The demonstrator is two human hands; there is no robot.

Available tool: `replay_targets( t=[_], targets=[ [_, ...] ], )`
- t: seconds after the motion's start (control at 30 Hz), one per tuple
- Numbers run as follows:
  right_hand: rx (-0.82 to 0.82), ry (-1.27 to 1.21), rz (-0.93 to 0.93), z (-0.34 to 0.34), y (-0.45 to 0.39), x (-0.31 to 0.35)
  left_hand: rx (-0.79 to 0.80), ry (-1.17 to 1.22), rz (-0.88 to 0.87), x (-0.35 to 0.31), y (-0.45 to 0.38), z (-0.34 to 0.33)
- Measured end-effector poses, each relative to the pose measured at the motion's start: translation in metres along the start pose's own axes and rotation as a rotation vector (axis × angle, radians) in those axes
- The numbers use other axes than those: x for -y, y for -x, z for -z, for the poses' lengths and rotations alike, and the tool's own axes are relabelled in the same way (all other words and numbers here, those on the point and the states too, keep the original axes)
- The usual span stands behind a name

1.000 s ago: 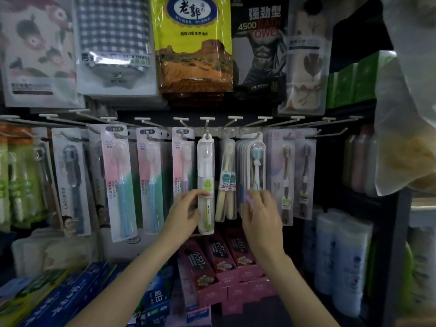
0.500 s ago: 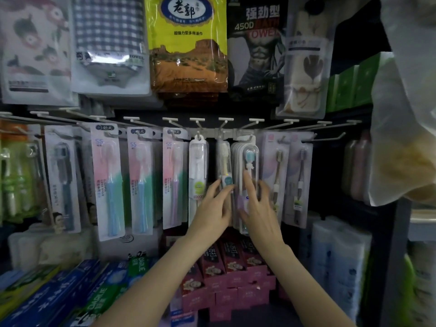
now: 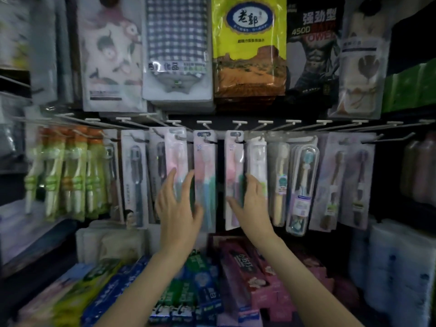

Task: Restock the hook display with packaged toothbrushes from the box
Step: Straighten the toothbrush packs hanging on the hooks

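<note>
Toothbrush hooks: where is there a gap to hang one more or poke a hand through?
One dark gap shows between the two pink-and-teal toothbrush cards, between the left hand and right hand. Elsewhere the packs hang edge to edge, tightest at the green-and-orange toothbrush packs.

Above the hands (image 3: 179, 208) hang a navy-and-white checked towel (image 3: 177, 34) and a yellow packet (image 3: 249, 43). Between them, a pink-to-teal toothbrush card (image 3: 204, 180). Left, green-and-white toothbrushes (image 3: 68, 175). Below, pink boxes (image 3: 254, 274).

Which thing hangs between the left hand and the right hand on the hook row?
In the head view, one pink-and-teal toothbrush pack hangs between the left hand and the right hand; right of it, a dark bare gap.
</note>
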State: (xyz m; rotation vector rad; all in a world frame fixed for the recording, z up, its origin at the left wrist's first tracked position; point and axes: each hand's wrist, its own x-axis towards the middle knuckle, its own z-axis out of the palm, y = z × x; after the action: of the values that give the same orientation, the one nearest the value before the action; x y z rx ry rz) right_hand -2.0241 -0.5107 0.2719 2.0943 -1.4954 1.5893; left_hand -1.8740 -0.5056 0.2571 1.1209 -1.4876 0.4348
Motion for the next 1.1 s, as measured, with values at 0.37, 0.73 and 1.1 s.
replay_targets(
  t=[0.37, 0.73, 1.1],
  targets=[
    [-0.245, 0.04, -0.444, -0.036, -0.023, 0.032, 0.237, 0.246, 0.18, 0.036, -0.041, 0.004],
    [-0.251, 0.328, -0.35, -0.025, -0.016, 0.035, 0.283, 0.346, 0.209, 0.031, -0.053, 0.001],
    [-0.128, 0.101, -0.151, -0.081, -0.025, 0.062, 0.335, 0.423, 0.145, 0.054, -0.056, 0.003]
  ],
)
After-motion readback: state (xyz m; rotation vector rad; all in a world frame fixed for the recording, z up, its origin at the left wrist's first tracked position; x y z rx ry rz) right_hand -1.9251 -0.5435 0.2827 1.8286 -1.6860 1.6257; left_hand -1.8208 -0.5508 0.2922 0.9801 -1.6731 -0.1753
